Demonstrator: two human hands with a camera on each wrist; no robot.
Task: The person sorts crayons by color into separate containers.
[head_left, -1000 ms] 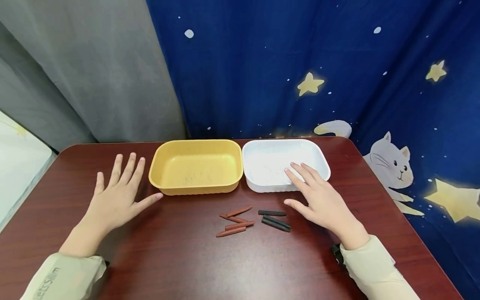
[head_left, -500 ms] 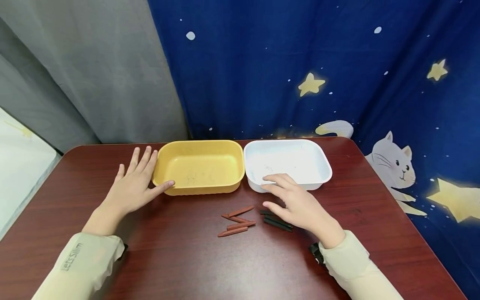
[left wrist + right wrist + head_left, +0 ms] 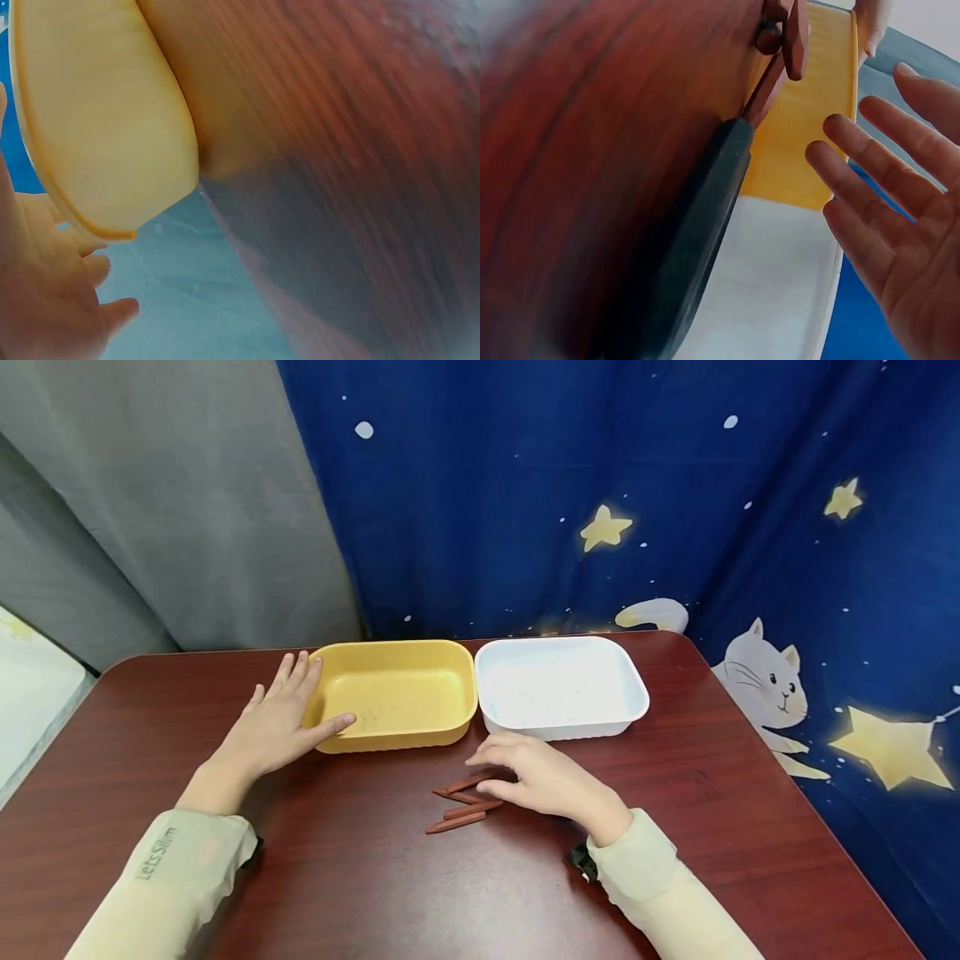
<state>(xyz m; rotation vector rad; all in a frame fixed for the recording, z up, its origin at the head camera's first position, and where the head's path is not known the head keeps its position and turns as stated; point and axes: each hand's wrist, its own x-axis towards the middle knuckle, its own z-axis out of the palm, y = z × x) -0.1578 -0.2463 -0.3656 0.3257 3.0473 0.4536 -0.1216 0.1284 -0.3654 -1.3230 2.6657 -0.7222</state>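
My left hand (image 3: 272,728) is at the left end of a yellow plastic tray (image 3: 393,740), fingers straight along its rim and thumb reaching over the front edge. In the left wrist view the same hand (image 3: 52,277) shows spread fingers beside the tray's end wall. Over the table, just in front of a white tray (image 3: 566,729), hovers my right hand (image 3: 551,783), its fingertips overlapping several reddish-brown pointed sticks (image 3: 457,823) like crayons. Its fingers look relaxed and hold nothing in the right wrist view. A similar black stick (image 3: 697,232) appears there; the head view hides it behind this hand.
Both trays stand side by side along the far edge of the dark red wooden table (image 3: 405,893). Behind the table hang a grey curtain (image 3: 172,510) and a blue curtain (image 3: 480,493) printed with stars and a cat.
My right hand has moved left, from the white tray across the black sticks to the reddish-brown ones. My left hand has moved right, up to the yellow tray's end.
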